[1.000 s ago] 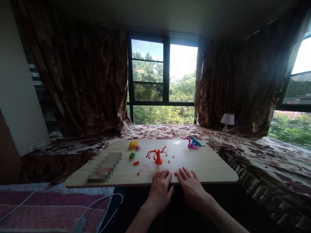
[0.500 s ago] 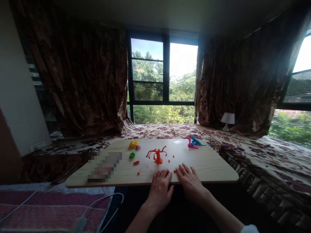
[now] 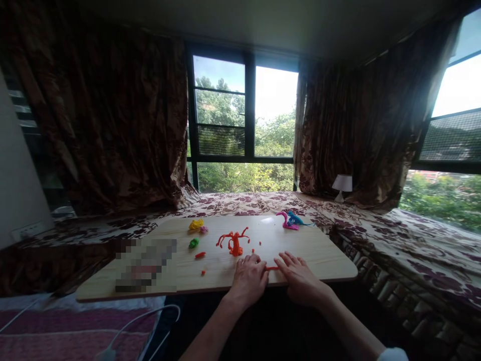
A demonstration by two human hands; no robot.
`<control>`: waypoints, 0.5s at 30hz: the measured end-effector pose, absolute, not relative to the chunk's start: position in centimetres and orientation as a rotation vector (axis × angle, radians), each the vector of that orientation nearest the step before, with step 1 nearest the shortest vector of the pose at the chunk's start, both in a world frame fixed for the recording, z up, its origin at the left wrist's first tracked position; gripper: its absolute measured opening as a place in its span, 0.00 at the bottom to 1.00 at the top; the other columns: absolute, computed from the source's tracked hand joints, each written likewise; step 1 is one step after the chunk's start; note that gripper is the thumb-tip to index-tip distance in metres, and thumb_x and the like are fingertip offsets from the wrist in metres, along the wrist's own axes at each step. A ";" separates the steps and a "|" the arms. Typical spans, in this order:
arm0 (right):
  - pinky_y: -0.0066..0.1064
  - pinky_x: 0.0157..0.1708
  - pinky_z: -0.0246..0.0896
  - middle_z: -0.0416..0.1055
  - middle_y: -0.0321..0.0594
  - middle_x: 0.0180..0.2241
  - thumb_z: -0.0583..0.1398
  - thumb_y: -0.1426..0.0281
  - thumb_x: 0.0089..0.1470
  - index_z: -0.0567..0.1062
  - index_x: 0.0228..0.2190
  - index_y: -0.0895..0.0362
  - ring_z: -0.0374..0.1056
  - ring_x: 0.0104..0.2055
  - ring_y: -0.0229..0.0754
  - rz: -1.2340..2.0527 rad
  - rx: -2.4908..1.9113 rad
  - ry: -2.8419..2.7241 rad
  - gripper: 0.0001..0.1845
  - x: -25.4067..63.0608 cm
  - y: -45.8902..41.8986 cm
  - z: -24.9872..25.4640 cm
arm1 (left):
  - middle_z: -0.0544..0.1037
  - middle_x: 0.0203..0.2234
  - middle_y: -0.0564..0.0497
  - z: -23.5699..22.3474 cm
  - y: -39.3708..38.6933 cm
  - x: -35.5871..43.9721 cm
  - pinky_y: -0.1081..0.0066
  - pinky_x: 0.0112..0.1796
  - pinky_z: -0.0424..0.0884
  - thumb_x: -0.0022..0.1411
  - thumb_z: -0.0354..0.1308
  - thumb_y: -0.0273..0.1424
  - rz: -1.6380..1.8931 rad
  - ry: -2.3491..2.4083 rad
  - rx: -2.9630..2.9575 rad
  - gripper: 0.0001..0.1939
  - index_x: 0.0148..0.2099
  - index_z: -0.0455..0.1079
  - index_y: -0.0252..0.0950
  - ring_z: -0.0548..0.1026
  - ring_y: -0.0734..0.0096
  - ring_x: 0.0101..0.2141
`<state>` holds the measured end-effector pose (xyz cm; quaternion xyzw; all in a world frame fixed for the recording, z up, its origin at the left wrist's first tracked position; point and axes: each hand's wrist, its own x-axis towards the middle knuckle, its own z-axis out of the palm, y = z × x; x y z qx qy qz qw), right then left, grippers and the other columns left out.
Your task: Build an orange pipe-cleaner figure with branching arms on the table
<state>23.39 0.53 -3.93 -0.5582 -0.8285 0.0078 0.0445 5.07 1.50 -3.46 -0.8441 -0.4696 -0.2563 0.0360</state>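
A thin red-orange strip of modelling clay (image 3: 272, 268) lies on the wooden board between my hands. My left hand (image 3: 249, 276) rests palm down over its left end, fingers slightly bent. Over the right end, my right hand (image 3: 295, 273) lies flat with its fingers stretched out. Both ends of the strip are hidden under the fingers. Just beyond my left hand stands an orange clay tree-like figure (image 3: 236, 245) with curling branches. Small orange bits (image 3: 253, 250) lie to its right, and a short orange roll (image 3: 200, 254) is at its left.
Yellow clay (image 3: 196, 224), a pink lump (image 3: 203, 229) and green clay (image 3: 193, 243) sit on the board's left side. Magenta (image 3: 289, 223) and blue clay figures (image 3: 295, 218) stand at the back right. A blurred-out flat object (image 3: 146, 265) lies on the left of the board (image 3: 326, 260).
My hands have moved slightly apart, and more of the red strip shows between them. My right hand lies flatter. The whole view has shifted, with the scene sliding left.
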 end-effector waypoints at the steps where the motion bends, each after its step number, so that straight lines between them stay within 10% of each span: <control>1: 0.48 0.55 0.30 0.39 0.46 0.61 0.53 0.76 0.32 0.48 0.58 0.57 0.32 0.62 0.51 0.006 -1.706 -2.534 0.47 23.4 0.4 -4.0 | 0.68 0.37 0.48 -3.4 1.6 5.1 0.61 0.47 0.55 0.59 0.45 0.35 -0.792 -1.443 -2.585 0.13 0.39 0.69 0.39 0.65 0.66 0.41; 15: 0.43 0.55 0.35 0.47 0.45 0.59 0.52 0.76 0.38 0.52 0.57 0.60 0.38 0.61 0.48 -0.135 -1.688 -2.360 0.40 23.9 -0.5 -3.8 | 0.72 0.29 0.48 -2.1 1.4 6.0 0.64 0.43 0.58 0.57 0.48 0.29 -0.876 -1.571 -2.547 0.12 0.29 0.72 0.37 0.68 0.67 0.36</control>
